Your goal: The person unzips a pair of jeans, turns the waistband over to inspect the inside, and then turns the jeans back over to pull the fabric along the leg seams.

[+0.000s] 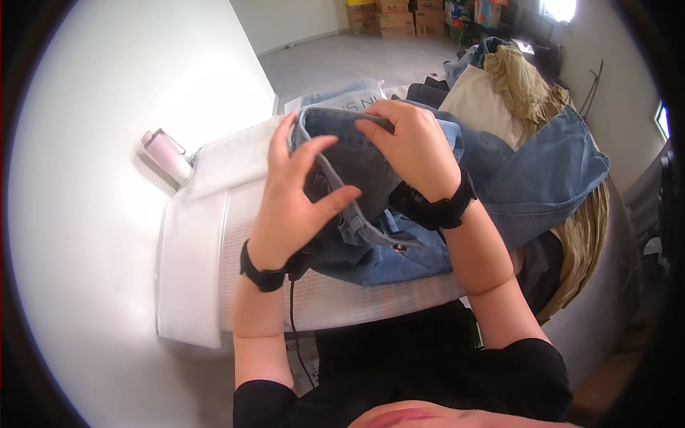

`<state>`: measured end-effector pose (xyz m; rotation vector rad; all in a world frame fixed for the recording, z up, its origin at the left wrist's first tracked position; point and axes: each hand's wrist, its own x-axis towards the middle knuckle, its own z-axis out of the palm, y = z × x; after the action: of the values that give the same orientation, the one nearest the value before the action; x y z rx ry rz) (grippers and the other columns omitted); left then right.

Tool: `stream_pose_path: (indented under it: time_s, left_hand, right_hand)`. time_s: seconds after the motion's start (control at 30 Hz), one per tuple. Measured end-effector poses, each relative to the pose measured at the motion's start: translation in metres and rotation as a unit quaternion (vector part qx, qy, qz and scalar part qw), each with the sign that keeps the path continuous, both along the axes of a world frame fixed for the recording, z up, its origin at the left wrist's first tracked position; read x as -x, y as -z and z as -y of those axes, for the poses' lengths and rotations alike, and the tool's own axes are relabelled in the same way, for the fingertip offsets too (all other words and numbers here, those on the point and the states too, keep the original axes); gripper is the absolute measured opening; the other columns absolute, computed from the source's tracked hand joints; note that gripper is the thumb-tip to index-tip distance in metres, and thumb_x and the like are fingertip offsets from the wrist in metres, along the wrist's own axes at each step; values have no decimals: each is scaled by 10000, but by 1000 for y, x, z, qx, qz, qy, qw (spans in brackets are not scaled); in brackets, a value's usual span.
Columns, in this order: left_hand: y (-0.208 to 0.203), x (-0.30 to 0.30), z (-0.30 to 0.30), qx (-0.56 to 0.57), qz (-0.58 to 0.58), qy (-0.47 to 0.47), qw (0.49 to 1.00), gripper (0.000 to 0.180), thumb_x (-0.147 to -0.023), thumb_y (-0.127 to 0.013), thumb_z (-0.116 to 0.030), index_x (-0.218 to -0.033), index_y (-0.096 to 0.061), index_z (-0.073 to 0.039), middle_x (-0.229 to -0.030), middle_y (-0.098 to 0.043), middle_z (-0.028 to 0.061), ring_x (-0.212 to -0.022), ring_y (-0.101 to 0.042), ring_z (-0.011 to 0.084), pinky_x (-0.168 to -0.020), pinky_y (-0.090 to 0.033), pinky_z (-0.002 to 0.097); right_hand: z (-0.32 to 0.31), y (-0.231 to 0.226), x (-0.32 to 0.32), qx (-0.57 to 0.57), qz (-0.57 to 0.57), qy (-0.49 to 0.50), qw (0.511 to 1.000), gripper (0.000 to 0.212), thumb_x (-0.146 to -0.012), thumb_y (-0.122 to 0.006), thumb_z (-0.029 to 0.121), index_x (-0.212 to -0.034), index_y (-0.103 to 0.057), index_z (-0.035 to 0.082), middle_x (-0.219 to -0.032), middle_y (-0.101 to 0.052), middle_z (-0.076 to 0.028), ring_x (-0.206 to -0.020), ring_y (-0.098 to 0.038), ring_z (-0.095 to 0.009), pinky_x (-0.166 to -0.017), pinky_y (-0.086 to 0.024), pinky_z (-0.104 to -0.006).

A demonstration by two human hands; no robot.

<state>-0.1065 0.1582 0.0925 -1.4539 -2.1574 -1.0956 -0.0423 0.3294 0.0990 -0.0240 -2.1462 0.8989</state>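
Observation:
A pair of blue jeans (389, 267) lies across the table, its waistband raised and spread into a loop, with the darker inside showing. At the loop's far edge, my right hand (422, 146) pinches the waistband between thumb and fingers. My left hand (289, 203) is at the left side of the loop with thumb and fingers spread; its fingers touch the waistband there. A metal button shows at the near end of the waistband. The leg fabric (539, 175) stretches out to the right.
A pale covered table (193, 271) lies beneath. At its left stands a pink bottle (166, 155) by the white wall. Behind the jeans is a clear printed plastic bag (349, 96). Khaki and white clothes (517, 78) are heaped at the right. Cardboard boxes (396, 21) stand far back. A black cable (292, 321) hangs near my left wrist.

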Motion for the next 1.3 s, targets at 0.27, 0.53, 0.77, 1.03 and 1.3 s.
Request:
stream_pose_path:
  time_s: [0.27, 0.53, 0.77, 1.03, 1.3]
  left_hand:
    - [2, -12, -4, -11, 27, -44, 999, 454, -675, -688, -309, -960, -473, -29, -1095, -402, 200, -814, -507, 280, -760, -409, 334]
    - [5, 2, -2, -77, 243, -22, 967, 317, -710, -416, 74, -1023, -445, 39, -846, -517, 65, -760, -499, 96, -692, -401, 206]
    - [4, 17, -1, -182, 471, 129, 853, 390, -668, -302, 34, -1022, -462, 78, -942, -542, 96, -832, -516, 129, -762, -407, 230]
    - [11, 17, -4, -269, 506, 136, 808, 431, -662, -303, -33, -1040, -462, 100, -980, -535, 137, -906, -510, 180, -831, -391, 261]
    - [12, 12, -8, -261, 539, 148, 787, 330, -814, -370, -106, -1088, -453, 58, -1020, -531, 119, -920, -506, 158, -807, -406, 258]
  right_hand:
    - [-26, -8, -6, 62, -24, 58, 996, 182, -711, -596, 161, -796, -600, -1, -698, -581, -169, -666, -566, -320, -604, -440, -313]
    - [-36, -12, -12, 105, -8, 12, 994, 219, -719, -603, 177, -806, -606, -23, -640, -589, -118, -580, -555, -186, -560, -433, -269]
    - [-48, -18, -21, 205, 18, -60, 977, 235, -710, -596, 173, -749, -589, -59, -572, -527, -25, -522, -447, -54, -483, -370, -199]
    - [-38, -12, -11, 153, 15, -40, 987, 257, -682, -596, 202, -734, -588, -50, -561, -524, -63, -528, -471, -88, -504, -392, -228]
    - [-24, -15, -15, 120, 24, -67, 990, 265, -702, -596, 214, -736, -592, -48, -545, -520, -77, -509, -472, -113, -501, -397, -251]
